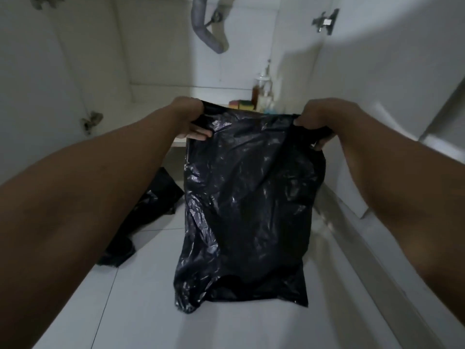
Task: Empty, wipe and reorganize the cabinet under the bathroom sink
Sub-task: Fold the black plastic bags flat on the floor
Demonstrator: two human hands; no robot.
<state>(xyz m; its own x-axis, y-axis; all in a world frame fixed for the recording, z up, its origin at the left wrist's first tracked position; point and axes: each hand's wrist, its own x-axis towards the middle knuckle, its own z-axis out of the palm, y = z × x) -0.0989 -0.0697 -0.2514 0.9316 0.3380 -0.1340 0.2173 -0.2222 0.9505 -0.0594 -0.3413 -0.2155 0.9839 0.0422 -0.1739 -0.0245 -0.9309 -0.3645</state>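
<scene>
"While the cabinet (156,59) stood open, what did the hands hold?"
"Left hand (191,117) and right hand (319,119) each gripped a top corner of the black bag (249,197), which hung in front of the cabinet."
"And inside the cabinet?"
"Bottles (263,94) and sponges (240,105) sat at its right rear; another bag (151,205) lay before it, leftward."

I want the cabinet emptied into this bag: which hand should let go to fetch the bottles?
Probably the right hand: the bottles stand on the right side of the cabinet, nearer it. The left hand grips the other top corner of the black bag and could hold it meanwhile.
</scene>
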